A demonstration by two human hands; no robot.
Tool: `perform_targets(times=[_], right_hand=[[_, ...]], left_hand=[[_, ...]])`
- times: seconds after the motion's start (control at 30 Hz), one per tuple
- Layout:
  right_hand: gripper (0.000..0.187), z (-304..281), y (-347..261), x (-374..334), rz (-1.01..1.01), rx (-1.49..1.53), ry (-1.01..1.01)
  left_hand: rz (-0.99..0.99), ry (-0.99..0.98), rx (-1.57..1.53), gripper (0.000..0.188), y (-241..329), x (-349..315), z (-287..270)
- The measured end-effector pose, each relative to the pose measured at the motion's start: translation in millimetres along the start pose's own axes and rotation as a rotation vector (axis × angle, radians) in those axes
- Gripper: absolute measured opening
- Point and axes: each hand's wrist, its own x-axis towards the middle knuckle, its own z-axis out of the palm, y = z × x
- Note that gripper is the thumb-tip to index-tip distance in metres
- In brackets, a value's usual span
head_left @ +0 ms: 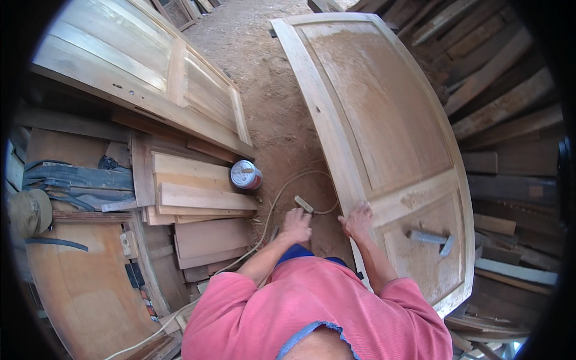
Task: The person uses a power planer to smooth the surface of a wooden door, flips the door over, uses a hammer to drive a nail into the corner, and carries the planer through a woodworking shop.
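A panelled wooden door (339,114) lies raised on my right, with fine brown dust over its panels. My right hand (358,221) rests on its near long edge, fingers stretched out and holding nothing. My left hand (296,225) is in front of my blue shorts (295,253), with its fingers apart and nothing visible in them. Just beyond it, a pale power strip (304,204) lies on the ground, joined to a cord (273,210). Two small grey strip-like pieces (427,237) lie on the door's lower panel; their kind is unclear.
Another panelled door (176,75) lies raised at the far left. A lidded paint bucket (245,175) stands beside stacked boards (207,198). Timber (510,102) is piled along the right. A brown wooden panel (84,282) and a cap (30,213) are at the left.
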Motion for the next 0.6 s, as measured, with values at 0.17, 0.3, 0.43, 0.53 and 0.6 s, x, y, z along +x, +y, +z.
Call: perform_targets(times=[0.17, 0.3, 0.43, 0.53, 0.6], right_hand=[[0.095, -9.9, -26.5, 17.5, 0.052, -0.058, -0.103], [0.071, -48.7, -46.2, 43.9, 0.019, -0.081, -0.325], [0.065, -63.5, -44.1, 126.1, 0.155, 0.208, -0.544], [0.064, -105.4, -71.4, 186.4, 0.149, 0.283, -0.483], [0.064, -129.8, -96.8, 234.9, 0.016, 0.219, -0.358]], left_hand=[[-0.421, -0.088, -0.179, 0.051, -173.4, -21.5, -46.5], [-0.643, -0.037, -0.376, 0.05, -245.2, -51.8, -35.0], [-0.722, 0.005, -0.567, 0.043, -249.4, -61.0, -17.0], [-0.728, -0.203, -0.8, 0.042, -246.4, -53.0, 6.3], [-0.706, -0.248, -0.92, 0.041, -246.6, -32.1, 1.0]])
